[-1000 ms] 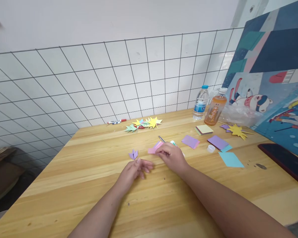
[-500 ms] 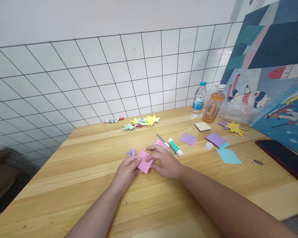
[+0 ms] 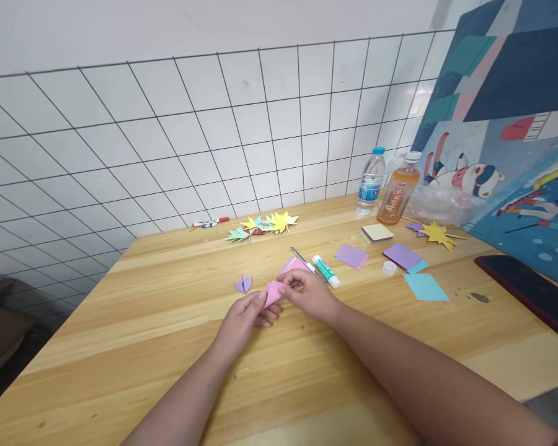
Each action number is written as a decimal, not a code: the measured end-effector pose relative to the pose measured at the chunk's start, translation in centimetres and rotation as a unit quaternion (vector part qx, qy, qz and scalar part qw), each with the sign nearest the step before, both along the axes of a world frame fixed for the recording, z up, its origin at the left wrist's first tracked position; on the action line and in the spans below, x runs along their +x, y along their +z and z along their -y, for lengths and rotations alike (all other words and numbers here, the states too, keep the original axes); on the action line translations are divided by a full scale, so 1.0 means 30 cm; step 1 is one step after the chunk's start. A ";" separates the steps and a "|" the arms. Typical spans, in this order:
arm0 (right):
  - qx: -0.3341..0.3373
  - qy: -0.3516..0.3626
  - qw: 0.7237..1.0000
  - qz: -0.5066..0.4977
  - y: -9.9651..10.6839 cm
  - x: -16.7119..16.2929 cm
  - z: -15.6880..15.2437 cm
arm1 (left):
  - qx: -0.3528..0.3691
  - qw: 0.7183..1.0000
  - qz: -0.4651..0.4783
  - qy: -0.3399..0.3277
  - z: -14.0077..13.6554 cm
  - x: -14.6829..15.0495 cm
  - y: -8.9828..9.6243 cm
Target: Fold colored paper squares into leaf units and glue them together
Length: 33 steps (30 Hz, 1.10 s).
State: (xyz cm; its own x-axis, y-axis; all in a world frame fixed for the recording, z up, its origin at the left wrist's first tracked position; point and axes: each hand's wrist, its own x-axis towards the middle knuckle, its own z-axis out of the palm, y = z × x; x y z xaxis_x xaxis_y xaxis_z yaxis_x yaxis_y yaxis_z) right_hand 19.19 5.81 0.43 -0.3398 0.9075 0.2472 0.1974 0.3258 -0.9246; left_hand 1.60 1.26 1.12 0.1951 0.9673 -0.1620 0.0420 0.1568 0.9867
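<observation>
Between my two hands, just above the wooden table [image 3: 167, 322], is a pink sheet of paper [image 3: 273, 293], bent over on itself. My left hand [image 3: 243, 317] pinches its left side between thumb and fingers. At its right edge, my right hand [image 3: 310, 293] grips the paper with thumb and fingertips. A small folded purple paper piece [image 3: 243, 284] lies just beyond my left hand. Behind my right hand rest a pink paper stack [image 3: 294, 266], a craft knife [image 3: 302, 259] and a green and white glue stick [image 3: 326, 271].
Folded paper stars [image 3: 279, 223] and markers [image 3: 211, 222] lie near the wall. To the right are purple sheets [image 3: 351, 256], a blue sheet [image 3: 425, 287], a white cap [image 3: 389, 268], a phone [image 3: 530, 294], a water bottle [image 3: 371, 183] and an orange drink bottle [image 3: 398, 189].
The pink paper was spread flat as a square and is now bent over. My right hand has shifted from over its face to its right edge. The view has tilted slightly.
</observation>
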 end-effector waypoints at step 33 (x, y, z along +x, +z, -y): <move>-0.111 0.031 0.993 -0.033 -0.006 -0.017 -0.003 | 0.121 0.953 -0.278 0.002 0.003 -0.004 -0.014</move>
State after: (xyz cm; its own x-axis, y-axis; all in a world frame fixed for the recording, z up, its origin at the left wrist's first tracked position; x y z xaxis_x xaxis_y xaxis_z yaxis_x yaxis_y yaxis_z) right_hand 18.68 5.89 0.24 -0.3858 0.9201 0.0675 0.1204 0.1227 -0.9851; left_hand 1.48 1.18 0.70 0.1408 0.9900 -0.0117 0.5689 -0.0713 0.8193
